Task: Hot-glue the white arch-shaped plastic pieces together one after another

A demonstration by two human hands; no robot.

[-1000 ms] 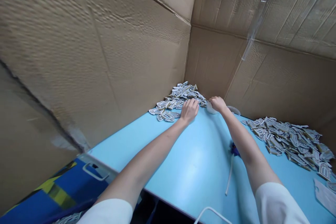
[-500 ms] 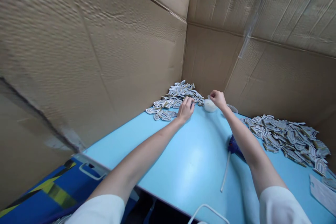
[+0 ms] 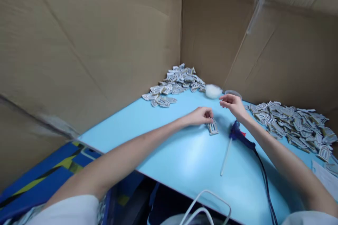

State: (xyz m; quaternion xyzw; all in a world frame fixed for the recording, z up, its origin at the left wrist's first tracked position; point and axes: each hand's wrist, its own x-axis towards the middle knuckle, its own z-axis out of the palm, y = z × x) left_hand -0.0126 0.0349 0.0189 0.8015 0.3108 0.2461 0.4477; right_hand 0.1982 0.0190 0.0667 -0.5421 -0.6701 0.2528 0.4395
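My left hand (image 3: pixel 200 116) is closed on the top of a small grey-and-white arch-shaped piece (image 3: pixel 213 128) with slots in it, held at the table's surface. To its right, my right hand (image 3: pixel 232 105) hovers with thumb and fingers pinched together; anything between them is too small to make out. Behind the hands stands a small clear tub (image 3: pixel 213 91) with white contents, beside a clear round lid or dish (image 3: pixel 233 94). A blue glue gun (image 3: pixel 243 137) lies under my right forearm, a white glue stick (image 3: pixel 226 157) poking out of it.
Similar arch pieces form a heap (image 3: pixel 182 79) in the left corner and a larger heap (image 3: pixel 293 124) at right. Cardboard walls (image 3: pixel 211 35) enclose the blue table (image 3: pixel 185 158). A black cable (image 3: pixel 265 179) runs from the glue gun to the front edge, near white bent handles (image 3: pixel 206 194).
My left hand has come from the left heap toward the table's middle with an arch piece. My right hand has left the tub and moved nearer. The view has tilted down.
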